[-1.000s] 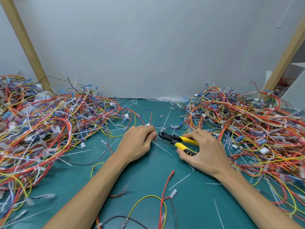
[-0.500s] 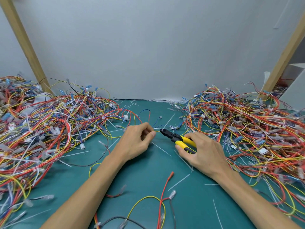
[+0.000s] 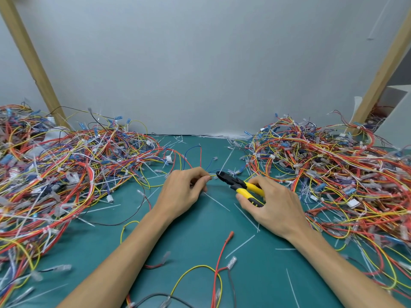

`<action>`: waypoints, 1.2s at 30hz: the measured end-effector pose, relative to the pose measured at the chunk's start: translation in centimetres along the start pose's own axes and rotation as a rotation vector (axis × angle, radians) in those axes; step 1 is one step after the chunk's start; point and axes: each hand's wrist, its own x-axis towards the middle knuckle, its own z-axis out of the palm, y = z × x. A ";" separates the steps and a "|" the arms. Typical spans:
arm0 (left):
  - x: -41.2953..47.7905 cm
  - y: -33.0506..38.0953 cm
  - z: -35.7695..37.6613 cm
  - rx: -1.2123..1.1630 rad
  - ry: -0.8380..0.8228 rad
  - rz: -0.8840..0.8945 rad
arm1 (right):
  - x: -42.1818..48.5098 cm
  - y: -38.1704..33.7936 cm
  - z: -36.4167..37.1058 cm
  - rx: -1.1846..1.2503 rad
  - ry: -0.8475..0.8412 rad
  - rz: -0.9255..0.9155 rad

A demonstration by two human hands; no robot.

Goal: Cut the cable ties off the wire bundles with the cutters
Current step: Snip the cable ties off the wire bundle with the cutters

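Green mat [image 3: 195, 232] carries two wire heaps [image 3: 66, 174] [image 3: 338, 174]; left hand [image 3: 184, 193] pinches thin wires [image 3: 201, 156], right hand [image 3: 274, 206] grips one cutters [image 3: 235, 183].

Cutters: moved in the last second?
Yes, slightly. The cutters in the right hand edged away from the person, closer to the grey connector lying beyond their tip.
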 end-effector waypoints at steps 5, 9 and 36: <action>-0.2 0.1 0.0 0.022 0.012 0.025 | 0.0 -0.1 -0.2 -0.014 0.036 0.003; -0.3 0.2 0.0 0.032 0.020 0.038 | -0.1 -0.1 -0.3 -0.001 0.036 -0.005; -0.2 0.1 0.0 0.042 -0.014 0.022 | -0.1 -0.1 -0.1 0.014 0.047 -0.063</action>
